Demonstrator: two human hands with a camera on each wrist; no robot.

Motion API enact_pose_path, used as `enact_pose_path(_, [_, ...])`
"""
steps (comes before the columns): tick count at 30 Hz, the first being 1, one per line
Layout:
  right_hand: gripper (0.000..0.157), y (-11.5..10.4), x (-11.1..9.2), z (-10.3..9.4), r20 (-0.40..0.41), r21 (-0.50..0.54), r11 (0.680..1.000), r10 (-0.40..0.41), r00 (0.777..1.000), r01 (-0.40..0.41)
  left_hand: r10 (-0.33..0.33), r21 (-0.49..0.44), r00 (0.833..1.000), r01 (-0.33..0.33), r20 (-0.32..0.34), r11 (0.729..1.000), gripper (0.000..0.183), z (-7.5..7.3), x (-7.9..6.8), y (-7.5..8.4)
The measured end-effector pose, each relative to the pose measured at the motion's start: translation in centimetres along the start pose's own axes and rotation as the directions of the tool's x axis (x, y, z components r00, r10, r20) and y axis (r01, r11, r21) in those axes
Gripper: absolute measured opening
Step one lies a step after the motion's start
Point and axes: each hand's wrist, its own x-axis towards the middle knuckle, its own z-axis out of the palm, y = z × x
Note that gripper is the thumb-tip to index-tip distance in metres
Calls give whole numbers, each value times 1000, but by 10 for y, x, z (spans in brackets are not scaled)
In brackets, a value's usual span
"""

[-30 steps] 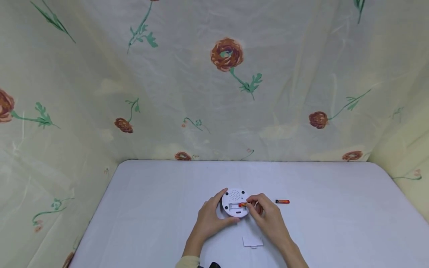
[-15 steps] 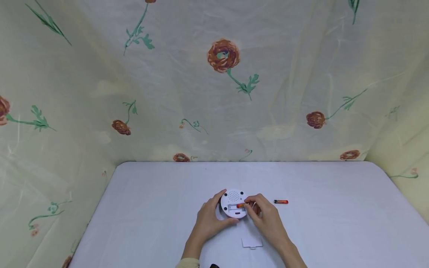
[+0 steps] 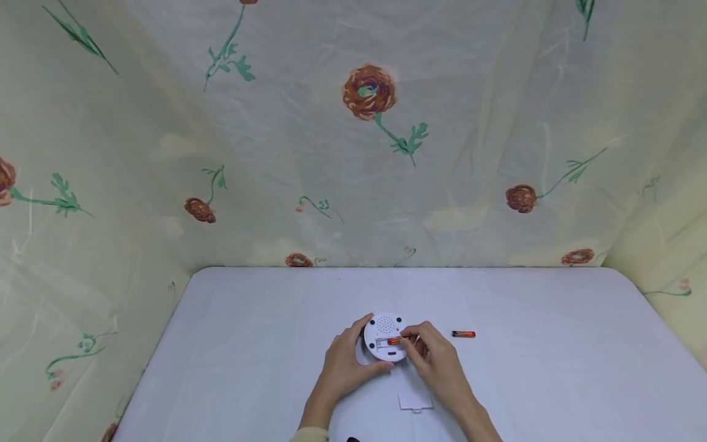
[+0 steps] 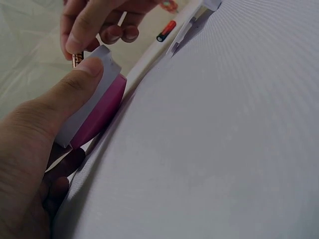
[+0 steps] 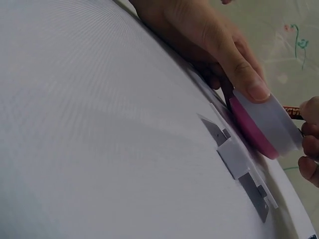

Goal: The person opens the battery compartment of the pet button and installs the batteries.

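A round white device with a pink side (image 3: 385, 325) lies with its perforated underside and battery compartment facing up. My left hand (image 3: 345, 362) grips its left rim, thumb at the near edge and fingers at the far side; the left wrist view shows the thumb on the white part. Between thumb and fingertips, my right hand (image 3: 439, 362) pinches a red-and-black battery (image 3: 394, 341) at the compartment. In the right wrist view that battery (image 5: 293, 112) stands out past the white rim. Whether it touches the contacts cannot be told.
A second red-and-black battery (image 3: 463, 334) lies on the white table (image 3: 248, 344) to the right of my right hand. Nearer me lies a thin white battery cover (image 3: 416, 402) with a small tab. Flowered cloth (image 3: 442, 184) hangs behind the table.
My right hand has shifted slightly left with the battery over the compartment. The left hand keeps its grip on the device. The head view has moved a little.
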Motion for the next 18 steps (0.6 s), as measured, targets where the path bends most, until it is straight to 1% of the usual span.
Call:
enact_pose_path(3, [22, -1, -1, 0, 3, -2, 1000, 7, 1000, -7, 3, 3, 1000, -3, 1, 1000, 95, 1, 0, 1])
enact_pose_path(6, [22, -1, -1, 1, -6, -2, 1000, -4, 1000, 4, 9, 0, 1000, -9, 5, 1000, 95, 0, 0, 0])
enact_pose_path(10, [19, -1, 0, 3, -28, 13, 999, -45, 999, 45, 8, 2, 1000, -8, 0, 1000, 94, -1, 0, -1])
enact_pose_path(13, [16, 0, 0, 4, -31, 13, 998, -55, 998, 56, 3, 11, 1000, -3, -3, 1000, 94, -1, 0, -2])
enact_pose_path(18, [17, 0, -1, 4, -36, 2, 1000, -25, 999, 25, 5, 8, 1000, -5, 4, 1000, 95, 1, 0, -2])
